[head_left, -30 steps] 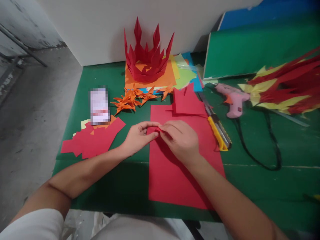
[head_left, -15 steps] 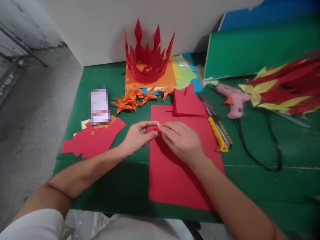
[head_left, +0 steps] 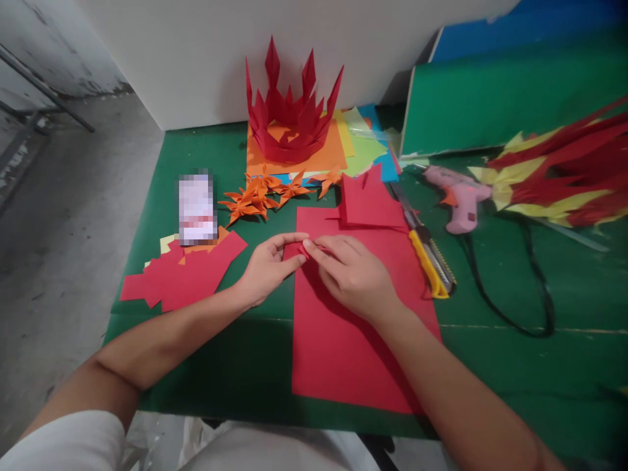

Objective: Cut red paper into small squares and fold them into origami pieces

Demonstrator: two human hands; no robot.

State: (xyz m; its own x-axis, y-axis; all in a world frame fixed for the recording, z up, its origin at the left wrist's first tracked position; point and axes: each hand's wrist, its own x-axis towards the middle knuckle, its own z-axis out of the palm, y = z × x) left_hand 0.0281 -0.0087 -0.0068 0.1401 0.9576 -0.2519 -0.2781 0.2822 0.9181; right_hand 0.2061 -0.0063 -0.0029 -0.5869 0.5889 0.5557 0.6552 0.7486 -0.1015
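Between my two hands is a small folded piece of red paper [head_left: 303,250], mostly covered by the fingers. My left hand [head_left: 269,268] pinches its left side between thumb and fingers. My right hand [head_left: 354,275] is closed on the other side, its thumb tip near the left fingertips. Both hands are over a large red paper sheet [head_left: 353,353] lying flat on the green table. Just beyond the right hand, a stack of folded red paper [head_left: 370,203] rests on the sheet's far edge, beside a yellow box cutter [head_left: 429,258].
A red paper crown [head_left: 289,124] stands at the back on coloured sheets. Orange paper flowers [head_left: 255,199] lie before it. At left are a phone [head_left: 197,209] and red scraps [head_left: 189,278]. A pink glue gun [head_left: 461,196], its black cord and red-yellow paper streamers [head_left: 564,176] lie right.
My right thumb and fingers have shifted slightly left along the folded red paper, and its visible part has changed angle. Everything else stays in place.
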